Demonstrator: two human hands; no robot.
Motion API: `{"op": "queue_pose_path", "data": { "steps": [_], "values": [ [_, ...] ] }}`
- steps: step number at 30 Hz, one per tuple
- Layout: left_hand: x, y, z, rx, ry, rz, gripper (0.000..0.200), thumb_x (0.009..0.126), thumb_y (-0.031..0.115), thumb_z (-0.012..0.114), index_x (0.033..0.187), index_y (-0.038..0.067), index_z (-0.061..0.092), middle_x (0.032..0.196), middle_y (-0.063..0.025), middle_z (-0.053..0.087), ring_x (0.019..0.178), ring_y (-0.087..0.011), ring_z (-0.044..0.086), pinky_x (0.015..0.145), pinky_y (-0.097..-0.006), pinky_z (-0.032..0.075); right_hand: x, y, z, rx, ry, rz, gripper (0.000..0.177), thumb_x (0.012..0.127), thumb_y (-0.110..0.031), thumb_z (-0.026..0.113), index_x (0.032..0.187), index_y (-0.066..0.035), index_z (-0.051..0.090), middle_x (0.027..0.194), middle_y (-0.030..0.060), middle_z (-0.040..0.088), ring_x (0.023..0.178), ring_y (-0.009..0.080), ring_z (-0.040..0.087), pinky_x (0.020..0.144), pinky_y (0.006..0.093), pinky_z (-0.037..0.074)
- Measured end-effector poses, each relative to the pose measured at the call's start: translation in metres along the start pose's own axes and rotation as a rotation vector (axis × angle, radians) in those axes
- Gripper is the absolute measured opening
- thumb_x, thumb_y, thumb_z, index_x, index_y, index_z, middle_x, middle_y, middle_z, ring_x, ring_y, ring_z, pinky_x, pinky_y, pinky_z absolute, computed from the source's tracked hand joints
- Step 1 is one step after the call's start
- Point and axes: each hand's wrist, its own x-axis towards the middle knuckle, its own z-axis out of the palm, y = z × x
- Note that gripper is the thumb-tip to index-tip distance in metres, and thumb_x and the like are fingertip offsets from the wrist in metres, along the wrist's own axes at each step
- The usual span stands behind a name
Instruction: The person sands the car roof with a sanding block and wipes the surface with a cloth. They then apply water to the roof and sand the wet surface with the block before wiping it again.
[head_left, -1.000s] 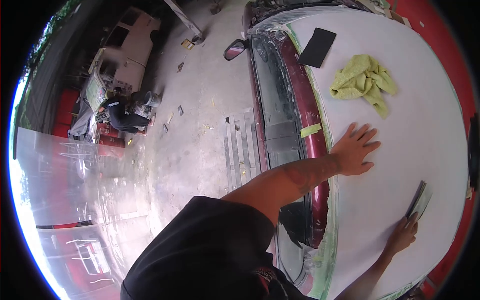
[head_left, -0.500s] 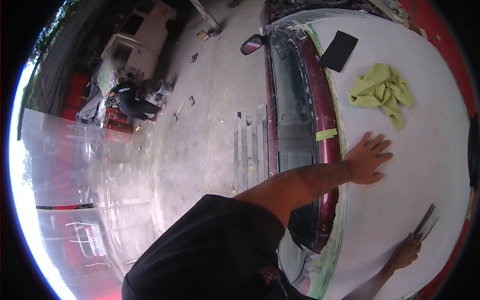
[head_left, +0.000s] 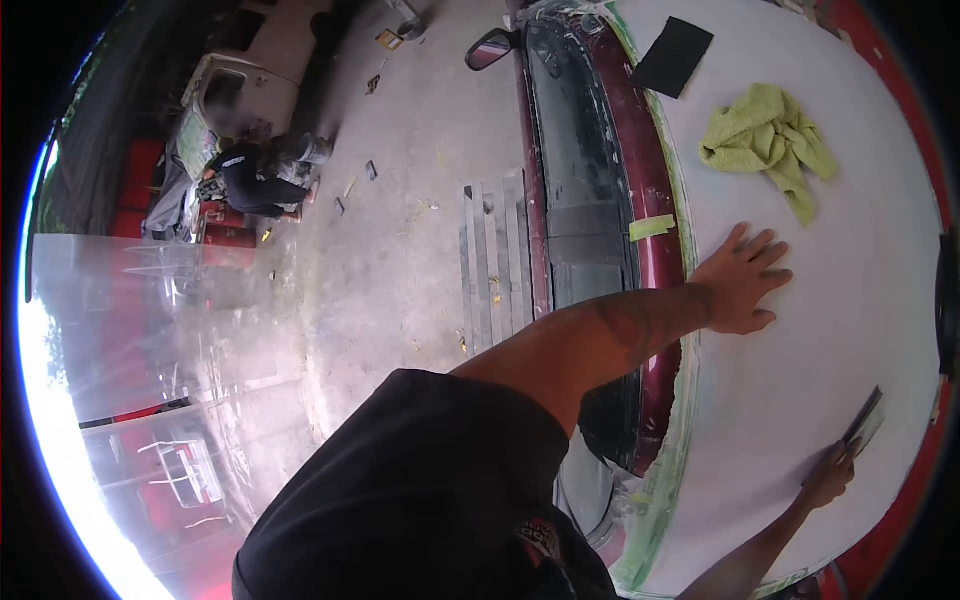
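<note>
My left hand (head_left: 745,281) lies flat on the pale, matte car roof (head_left: 850,250), fingers spread and nothing in them. Lower right, my right hand (head_left: 830,475) is closed around a flat sanding block (head_left: 866,420) with a dark edge, held at the roof's surface. Part of the block is hidden by the fingers. Beyond my left hand lies a crumpled yellow-green towel (head_left: 765,140). A black rectangular sheet (head_left: 672,58), like sandpaper, rests near the roof's edge.
Green-stained edging borders the dark red side frame (head_left: 655,300), which carries a strip of yellow-green tape (head_left: 652,228). A side mirror (head_left: 490,49) juts out. Slatted metal (head_left: 495,265) lies on the floor. Another person (head_left: 252,180) bends beside a vehicle at upper left.
The whole view has shifted, so the roof, towel and sheet appear higher. My left hand stays flat on the roof. My right hand still holds the block, with little movement over the roof.
</note>
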Motion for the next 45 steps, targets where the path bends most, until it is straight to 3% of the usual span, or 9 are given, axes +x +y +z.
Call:
{"op": "queue_pose_path", "data": {
  "steps": [6,8,14,22,29,32,36,39,45],
  "values": [
    [-0.002,-0.001,0.002,-0.036,0.027,-0.014,0.063,0.087,0.051,0.059,0.139,0.015,0.052,0.153,-0.0132,0.036,0.146,-0.0327,0.024,0.118,-0.0573,0.015,-0.205,-0.078,-0.036,0.162,0.011,-0.225,0.051,0.100,-0.051,0.045,0.143,-0.025,0.054,0.129,0.0167,0.054,0.101,0.0337,0.057,0.083,0.0448,0.050],
    [-0.001,-0.003,0.001,-0.043,0.034,-0.007,0.063,0.086,0.051,0.059,0.138,0.015,0.052,0.153,-0.0133,0.036,0.146,-0.0328,0.024,0.117,-0.0576,0.015,-0.156,-0.055,-0.038,0.135,-0.015,-0.304,0.052,0.098,-0.053,0.047,0.146,-0.031,0.050,0.135,0.0165,0.053,0.102,0.0334,0.058,0.084,0.0459,0.050],
    [-0.004,0.001,0.005,-0.007,0.048,0.007,0.063,0.085,0.050,0.060,0.137,0.015,0.053,0.151,-0.0134,0.037,0.145,-0.0332,0.025,0.117,-0.0579,0.016,0.046,0.004,-0.006,0.050,-0.124,0.035,0.054,0.099,-0.058,0.037,0.148,-0.036,0.043,0.141,0.0160,0.051,0.117,0.0416,0.058,0.091,0.0584,0.049],
    [0.000,-0.004,0.010,-0.077,0.033,-0.007,0.063,0.087,0.053,0.055,0.139,0.017,0.052,0.154,-0.0134,0.035,0.147,-0.0332,0.022,0.119,-0.0579,0.009,-0.207,-0.065,-0.032,-0.078,0.021,-0.272,0.048,0.100,-0.042,0.051,0.147,-0.038,0.044,0.137,0.0085,0.055,0.107,0.0314,0.061,0.084,0.0462,0.054],
    [-0.001,-0.004,0.007,-0.058,0.033,0.003,0.063,0.087,0.053,0.055,0.138,0.017,0.052,0.154,-0.0139,0.034,0.147,-0.0343,0.022,0.118,-0.0582,0.010,0.027,-0.008,-0.008,-0.043,-0.063,-0.058,0.048,0.103,-0.051,0.036,0.149,-0.038,0.040,0.142,0.0104,0.052,0.114,0.0404,0.061,0.082,0.0532,0.054],
    [0.002,-0.005,0.005,-0.047,0.019,-0.001,0.063,0.086,0.053,0.055,0.138,0.017,0.053,0.155,-0.0136,0.034,0.147,-0.0341,0.021,0.118,-0.0582,0.010,-0.024,-0.048,-0.021,-0.114,-0.058,-0.001,0.048,0.103,-0.050,0.035,0.150,-0.037,0.039,0.142,0.0107,0.052,0.110,0.0388,0.062,0.083,0.0525,0.054],
    [0.001,-0.004,0.011,-0.064,0.033,-0.001,0.064,0.086,0.053,0.055,0.139,0.017,0.052,0.155,-0.0140,0.033,0.147,-0.0342,0.020,0.118,-0.0585,0.010,-0.189,-0.088,-0.028,-0.131,0.060,-0.253,0.048,0.102,-0.044,0.045,0.149,-0.034,0.043,0.138,0.0093,0.054,0.107,0.0317,0.062,0.084,0.0453,0.054],
    [0.000,-0.003,0.008,-0.062,0.034,-0.004,0.064,0.087,0.053,0.055,0.139,0.017,0.052,0.154,-0.0136,0.034,0.147,-0.0338,0.021,0.118,-0.0578,0.011,-0.178,-0.080,-0.037,-0.178,-0.040,-0.305,0.050,0.100,-0.042,0.049,0.149,-0.037,0.041,0.140,0.0098,0.053,0.110,0.0337,0.060,0.087,0.0451,0.053],
    [-0.001,-0.003,0.005,-0.012,0.022,-0.006,0.063,0.087,0.052,0.055,0.140,0.017,0.051,0.154,-0.0129,0.034,0.147,-0.0333,0.022,0.118,-0.0567,0.012,0.055,0.000,0.008,0.013,-0.102,-0.057,0.048,0.103,-0.052,0.035,0.149,-0.038,0.040,0.140,0.0142,0.053,0.118,0.0403,0.059,0.088,0.0585,0.052]
  ]
}}
